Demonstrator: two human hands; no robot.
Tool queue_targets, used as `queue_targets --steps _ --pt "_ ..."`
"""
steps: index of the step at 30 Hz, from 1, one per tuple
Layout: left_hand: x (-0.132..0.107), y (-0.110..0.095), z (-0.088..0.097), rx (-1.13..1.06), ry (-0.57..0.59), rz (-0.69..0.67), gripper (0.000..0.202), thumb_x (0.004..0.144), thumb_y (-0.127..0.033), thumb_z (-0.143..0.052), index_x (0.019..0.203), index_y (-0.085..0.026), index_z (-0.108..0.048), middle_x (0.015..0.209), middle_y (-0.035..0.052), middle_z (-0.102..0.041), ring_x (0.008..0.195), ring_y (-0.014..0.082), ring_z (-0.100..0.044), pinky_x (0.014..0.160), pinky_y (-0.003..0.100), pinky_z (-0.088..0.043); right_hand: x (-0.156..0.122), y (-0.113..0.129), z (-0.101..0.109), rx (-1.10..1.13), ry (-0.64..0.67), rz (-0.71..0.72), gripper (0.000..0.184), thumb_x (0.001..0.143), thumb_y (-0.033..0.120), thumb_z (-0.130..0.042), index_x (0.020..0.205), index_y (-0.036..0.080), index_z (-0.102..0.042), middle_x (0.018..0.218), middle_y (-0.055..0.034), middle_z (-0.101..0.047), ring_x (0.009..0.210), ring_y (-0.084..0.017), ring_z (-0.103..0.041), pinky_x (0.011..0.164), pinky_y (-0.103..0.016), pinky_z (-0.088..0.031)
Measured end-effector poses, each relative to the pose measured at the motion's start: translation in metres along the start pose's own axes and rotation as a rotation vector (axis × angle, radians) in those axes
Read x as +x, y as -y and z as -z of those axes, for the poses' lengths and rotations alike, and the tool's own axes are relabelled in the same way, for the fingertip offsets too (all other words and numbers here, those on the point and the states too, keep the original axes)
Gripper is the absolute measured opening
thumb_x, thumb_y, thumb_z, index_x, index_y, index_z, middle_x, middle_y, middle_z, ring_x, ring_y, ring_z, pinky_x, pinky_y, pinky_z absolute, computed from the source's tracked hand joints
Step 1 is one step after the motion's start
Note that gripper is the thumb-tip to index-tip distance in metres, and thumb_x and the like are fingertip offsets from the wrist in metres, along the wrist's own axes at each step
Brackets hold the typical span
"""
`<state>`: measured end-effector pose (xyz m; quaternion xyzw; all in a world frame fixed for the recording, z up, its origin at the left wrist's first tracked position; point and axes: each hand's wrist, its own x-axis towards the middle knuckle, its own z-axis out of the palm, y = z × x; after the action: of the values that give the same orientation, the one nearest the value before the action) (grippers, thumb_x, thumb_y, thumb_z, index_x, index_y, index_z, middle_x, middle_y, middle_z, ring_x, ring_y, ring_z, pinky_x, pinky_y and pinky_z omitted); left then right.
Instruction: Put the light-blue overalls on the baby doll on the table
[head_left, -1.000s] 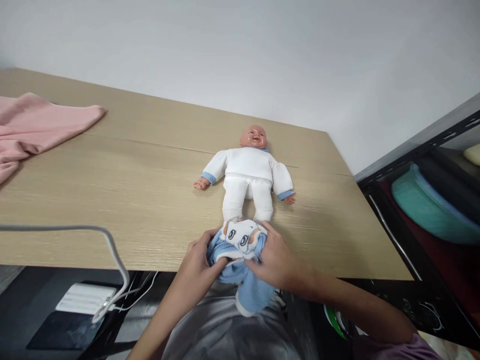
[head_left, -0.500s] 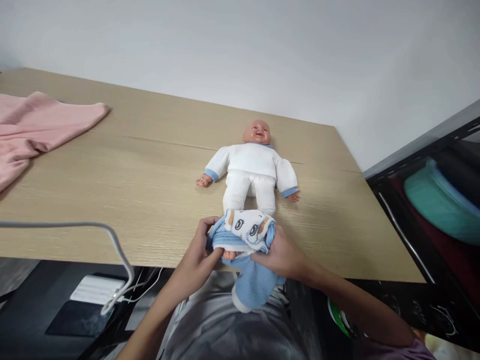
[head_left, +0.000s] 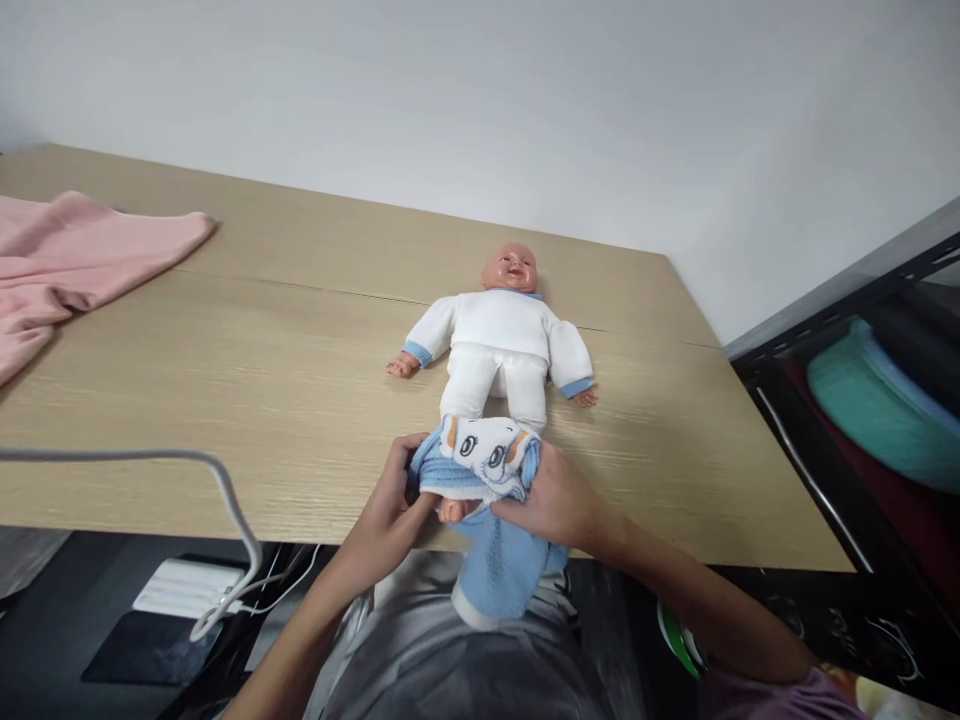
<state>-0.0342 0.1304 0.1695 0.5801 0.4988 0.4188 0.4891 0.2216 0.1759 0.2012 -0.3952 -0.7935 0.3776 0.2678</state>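
Observation:
A baby doll [head_left: 499, 325] in a white top with blue cuffs lies face up, head away from me and legs toward me. Small blue trousers [head_left: 502, 570] with a white cartoon-eyed patch are bunched around its lower legs. One trouser leg hangs over the table's front edge. My left hand [head_left: 397, 505] grips the cloth on the left, thumb beside a doll foot [head_left: 452, 510] that pokes out of the cuff. My right hand [head_left: 559, 500] is closed on the cloth on the right. The doll's other foot is hidden in the fabric.
A pink cloth [head_left: 90, 255] lies at the left of the wooden table [head_left: 285, 370]. A grey cable [head_left: 217, 475] arches over the front left, above a white power bank [head_left: 187, 587]. At right, a black rack [head_left: 787, 470] holds a teal basin [head_left: 877, 400].
The doll's foot shows a little more past the trouser cuff. Both hands keep their hold on the cloth. The whole view has shifted slightly.

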Motion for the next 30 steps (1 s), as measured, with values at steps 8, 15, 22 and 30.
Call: queue_targets --steps 8,15,22,30 --pt "0.004 0.001 0.020 -0.053 0.185 -0.071 0.041 0.111 -0.035 -0.070 0.147 -0.029 -0.052 0.144 0.0105 -0.062 0.137 0.0255 -0.063 0.116 0.036 -0.055 0.004 -0.003 0.010 -0.013 0.032 0.063 0.060 0.087 0.028 -0.088 0.143 0.026 -0.068 0.150 -0.0118 -0.075 0.140 -0.034 -0.073 0.127 -0.053 -0.056" --pt "0.017 0.001 0.031 0.176 0.179 -0.106 0.036 0.112 -0.039 -0.065 0.145 -0.026 -0.057 0.143 0.0108 -0.068 0.134 0.0268 -0.066 0.117 0.040 -0.053 0.008 0.002 0.015 -0.078 -0.015 0.017 0.046 0.087 0.018 -0.087 0.130 0.029 -0.075 0.136 -0.0090 -0.081 0.129 -0.034 -0.078 0.118 -0.051 -0.063" --pt "0.025 -0.010 0.031 0.246 0.157 -0.106 0.026 0.114 -0.038 -0.055 0.137 -0.025 -0.057 0.133 0.0097 -0.069 0.124 0.0267 -0.068 0.113 0.041 -0.053 0.025 -0.014 0.030 -0.007 -0.001 0.084 0.034 0.087 0.026 -0.089 0.120 0.026 -0.081 0.127 -0.0072 -0.085 0.115 -0.028 -0.082 0.111 -0.044 -0.064" --pt "0.037 -0.015 0.036 0.249 0.172 -0.087 0.029 0.110 -0.041 -0.064 0.132 -0.026 -0.053 0.129 0.0086 -0.067 0.119 0.0256 -0.068 0.108 0.038 -0.054 0.052 -0.016 0.056 0.030 0.206 0.151 0.046 0.088 0.030 -0.088 0.134 0.023 -0.080 0.135 -0.0067 -0.084 0.124 -0.025 -0.079 0.117 -0.038 -0.059"
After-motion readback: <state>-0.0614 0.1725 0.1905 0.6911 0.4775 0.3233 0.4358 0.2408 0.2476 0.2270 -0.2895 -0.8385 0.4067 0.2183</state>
